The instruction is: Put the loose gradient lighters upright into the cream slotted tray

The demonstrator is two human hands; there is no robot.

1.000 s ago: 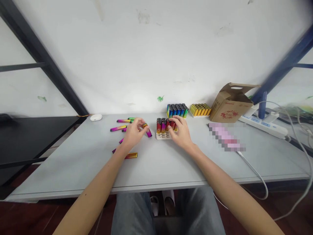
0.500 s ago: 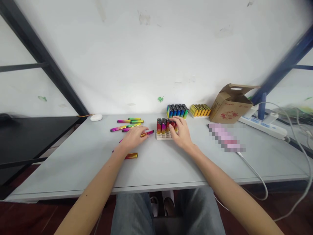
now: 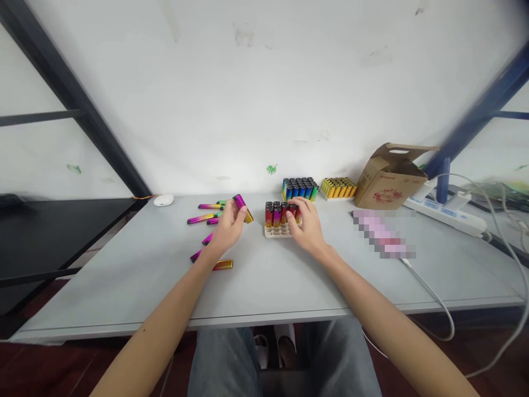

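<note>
My left hand (image 3: pixel 231 223) pinches a purple-to-gold lighter (image 3: pixel 239 201) above the table, its dark top tilted up and to the left. Just right of it stands a white tray (image 3: pixel 273 234) with rows of round holes. Red and purple lighters (image 3: pixel 276 215) stand upright in its back rows, while the front holes show bare. My right hand (image 3: pixel 306 223) curls around the tray's right side, thumb in front and fingers over the lighters there. Loose lighters (image 3: pixel 200 219) lie scattered left of and behind my left hand. A gold-ended lighter (image 3: pixel 223 264) lies nearer to me, partly behind my left forearm.
Behind stand a tray of blue-green lighters (image 3: pixel 300 188) and a tray of yellow lighters (image 3: pixel 339 188). An open cardboard box (image 3: pixel 390 179), a power strip (image 3: pixel 448 214) and a blurred pink object with a cable (image 3: pixel 382 234) are at right. A white case (image 3: pixel 164 200) lies back left.
My left hand has lifted the lighter from low over the table and turned it from near flat to steeply tilted, dark end up. My right hand keeps its place on the tray.
</note>
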